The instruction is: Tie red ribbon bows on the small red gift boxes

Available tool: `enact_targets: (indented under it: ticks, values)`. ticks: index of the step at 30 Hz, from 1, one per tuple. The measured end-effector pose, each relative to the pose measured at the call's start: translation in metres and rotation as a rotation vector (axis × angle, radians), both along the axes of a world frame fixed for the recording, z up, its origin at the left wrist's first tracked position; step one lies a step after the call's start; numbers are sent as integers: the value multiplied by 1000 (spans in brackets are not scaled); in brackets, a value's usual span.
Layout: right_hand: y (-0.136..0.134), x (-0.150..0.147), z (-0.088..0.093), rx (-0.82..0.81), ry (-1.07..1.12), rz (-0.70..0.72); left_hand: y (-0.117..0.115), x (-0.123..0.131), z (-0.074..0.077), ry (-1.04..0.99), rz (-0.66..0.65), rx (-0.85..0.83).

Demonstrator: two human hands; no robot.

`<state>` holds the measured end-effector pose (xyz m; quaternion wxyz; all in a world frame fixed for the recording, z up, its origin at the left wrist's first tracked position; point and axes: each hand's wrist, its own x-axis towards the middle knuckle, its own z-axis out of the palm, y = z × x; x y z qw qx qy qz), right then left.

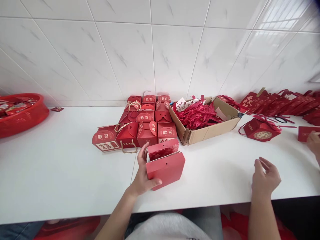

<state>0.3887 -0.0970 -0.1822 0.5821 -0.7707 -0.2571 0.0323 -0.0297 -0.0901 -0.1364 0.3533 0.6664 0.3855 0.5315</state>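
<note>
My left hand (143, 176) grips a half-folded red paper gift box (165, 165) by its left side, resting it on the white table (62, 166) in front of me. My right hand (265, 178) hovers near the table's front edge at the right, fingers loosely apart and holding nothing. Just behind the held box stand several finished red gift boxes (146, 120) with rope handles, packed in rows against the wall.
A cardboard box (212, 131) full of red ribbons sits right of the finished boxes. Flat red boxes (277, 103) are piled at far right, one hexagonal box (261, 130) before them. Another person's hand (314, 141) shows at the right edge. A red basin (22, 115) stands far left.
</note>
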Motion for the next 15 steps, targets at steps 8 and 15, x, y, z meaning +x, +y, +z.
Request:
enact_targets:
  ticks: [8,15]
  values:
    - [-41,-173,34,199,-12,1001,-16,41,-11,149,356,482]
    - [-48,-204,52,202,-13,1081,-38,56,4,120,-350,328]
